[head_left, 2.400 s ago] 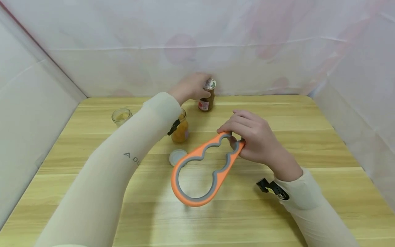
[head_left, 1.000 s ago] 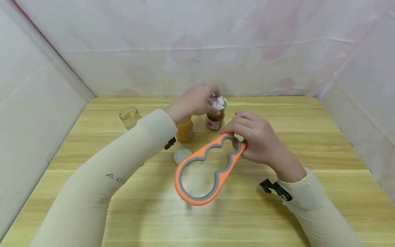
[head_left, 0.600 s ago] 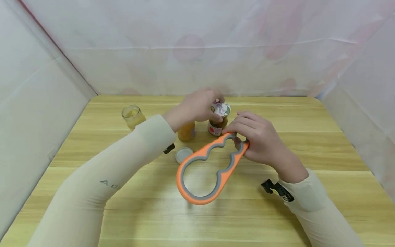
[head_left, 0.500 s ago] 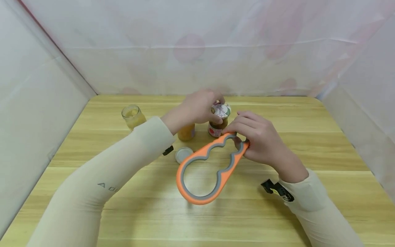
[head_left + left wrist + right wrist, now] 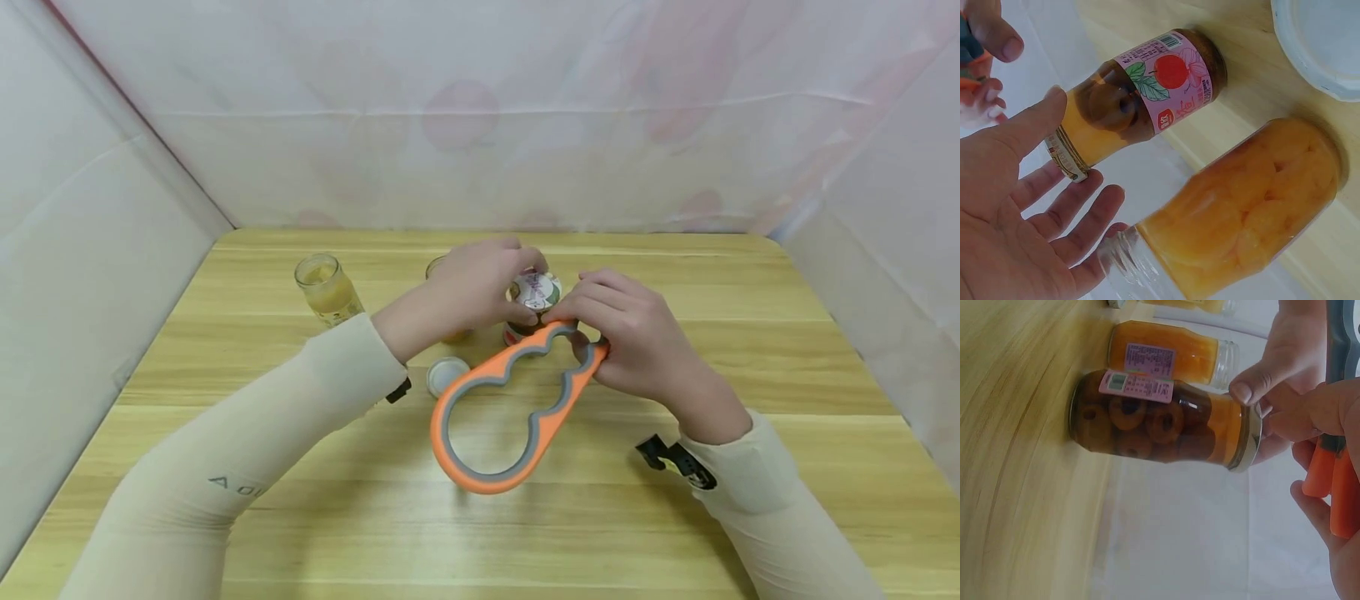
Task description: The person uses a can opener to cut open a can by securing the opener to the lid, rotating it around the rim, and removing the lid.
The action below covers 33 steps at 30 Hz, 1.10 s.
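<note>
My left hand (image 5: 480,287) grips the top of a glass jar of dark fruit (image 5: 1147,94), thumb on one side of its lid (image 5: 538,292) and fingers on the other. The jar stands upright on the table and has a pink label with a red fruit. My right hand (image 5: 637,342) holds an orange and grey jar opener (image 5: 543,429) by its narrow end, just right of this jar. The opener's wide loop slants toward me over the table. An uncapped jar of orange fruit (image 5: 1260,206) stands beside the dark jar, mostly hidden behind my left hand in the head view.
Farther left stands another uncapped jar with yellow contents (image 5: 330,292). A loose white lid (image 5: 447,377) lies on the wooden table (image 5: 675,533), partly overlapped by the opener's loop in the head view. Pale curtains (image 5: 465,167) enclose the back and sides.
My left hand has brought the dark-fruit jar from the table's back edge toward me, up near my right hand. The right hand keeps its hold on the opener, almost still.
</note>
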{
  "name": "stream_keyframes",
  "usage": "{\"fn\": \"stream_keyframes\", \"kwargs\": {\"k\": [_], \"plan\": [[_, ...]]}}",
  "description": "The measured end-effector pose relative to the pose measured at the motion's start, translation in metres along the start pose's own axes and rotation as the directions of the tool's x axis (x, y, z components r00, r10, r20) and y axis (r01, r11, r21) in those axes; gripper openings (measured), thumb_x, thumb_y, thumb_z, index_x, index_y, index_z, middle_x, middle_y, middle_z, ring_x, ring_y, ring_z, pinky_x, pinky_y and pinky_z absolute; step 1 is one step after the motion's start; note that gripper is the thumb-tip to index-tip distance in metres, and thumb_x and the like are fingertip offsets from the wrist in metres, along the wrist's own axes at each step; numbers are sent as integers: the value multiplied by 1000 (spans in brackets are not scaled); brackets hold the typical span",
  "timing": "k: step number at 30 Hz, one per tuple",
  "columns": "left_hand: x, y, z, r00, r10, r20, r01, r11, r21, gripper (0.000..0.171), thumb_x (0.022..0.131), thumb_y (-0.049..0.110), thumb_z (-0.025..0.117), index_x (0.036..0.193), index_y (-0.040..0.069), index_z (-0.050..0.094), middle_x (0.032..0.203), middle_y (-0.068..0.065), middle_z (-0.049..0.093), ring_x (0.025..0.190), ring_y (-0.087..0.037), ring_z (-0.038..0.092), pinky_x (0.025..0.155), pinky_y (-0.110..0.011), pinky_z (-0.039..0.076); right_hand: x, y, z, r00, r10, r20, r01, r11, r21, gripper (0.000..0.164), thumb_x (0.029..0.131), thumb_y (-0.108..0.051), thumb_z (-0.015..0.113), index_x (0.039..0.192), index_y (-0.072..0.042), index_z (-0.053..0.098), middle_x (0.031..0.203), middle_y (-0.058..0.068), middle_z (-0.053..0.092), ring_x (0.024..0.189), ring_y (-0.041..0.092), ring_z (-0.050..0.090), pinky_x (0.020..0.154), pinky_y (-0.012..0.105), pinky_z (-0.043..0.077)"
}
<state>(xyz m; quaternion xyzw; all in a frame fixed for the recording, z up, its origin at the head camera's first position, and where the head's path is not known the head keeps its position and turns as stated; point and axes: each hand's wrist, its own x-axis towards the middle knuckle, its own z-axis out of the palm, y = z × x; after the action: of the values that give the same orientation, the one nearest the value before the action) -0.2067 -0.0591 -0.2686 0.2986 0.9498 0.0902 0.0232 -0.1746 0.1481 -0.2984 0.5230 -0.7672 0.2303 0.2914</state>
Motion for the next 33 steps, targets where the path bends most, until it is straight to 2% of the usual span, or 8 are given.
{"fn": "stream_keyframes", "kwargs": {"k": [3,7,13,18,25,29,31,33], "plan": [[-5,2,1,999,33,-4,-33,999,17,54,75,50,70,120,26,54,95,9,49,77,-8,49,61,-23,42,0,1,-1,1000,-2,-2,2,1000,2,33,65,1,50,88,-16,67,82,-8,62,83,14,54,94,33,41],[-13,4,3,997,79,-24,-79,997,-19,50,75,47,71,117,25,55,94,10,49,77,-7,49,58,-24,42,-1,1,-2,1000,1,-5,-1,1000,8,33,65,2,51,88,-15,68,82,-7,62,83,14,54,95,33,40],[-26,4,6,991,125,-56,-130,986,-100,44,79,41,69,117,24,57,96,10,52,80,-6,50,61,-23,43,-1,2,-5,1000,12,-18,-12,1000,-9,34,64,4,53,89,-15,68,82,-7,63,82,14,55,94,33,41],[-36,5,9,989,134,-62,-142,980,-141,42,82,49,61,117,26,58,97,11,53,80,-3,50,64,-21,42,0,3,-5,1000,15,-18,-15,1000,-9,34,65,3,53,89,-15,68,82,-7,63,82,14,54,95,35,41],[-54,5,18,981,179,-76,-191,961,-202,48,79,44,68,122,29,55,103,11,52,86,-4,50,67,-22,45,-4,4,-5,1000,24,-3,-24,999,-22,32,66,2,53,90,-15,68,83,-7,63,84,15,55,95,34,40],[-59,3,27,969,213,-128,-245,906,-345,59,73,50,71,124,27,53,108,13,51,94,-4,50,73,-23,45,-5,6,-6,1000,28,1,-28,999,-26,32,67,1,52,90,-15,68,84,-7,64,84,15,55,94,33,40],[-61,2,34,957,231,-177,-286,858,-427,59,71,48,74,122,27,54,110,14,51,96,-2,50,74,-22,46,-6,6,-6,999,35,-1,-35,999,-31,33,67,1,51,90,-15,68,84,-7,64,84,15,54,92,31,41],[-64,2,40,940,251,-229,-336,793,-509,59,70,41,77,121,24,53,112,13,52,97,-2,50,77,-23,46,-8,6,-5,999,50,-1,-50,998,-37,34,67,0,49,91,-15,68,83,-8,63,84,15,54,88,30,42]]}}
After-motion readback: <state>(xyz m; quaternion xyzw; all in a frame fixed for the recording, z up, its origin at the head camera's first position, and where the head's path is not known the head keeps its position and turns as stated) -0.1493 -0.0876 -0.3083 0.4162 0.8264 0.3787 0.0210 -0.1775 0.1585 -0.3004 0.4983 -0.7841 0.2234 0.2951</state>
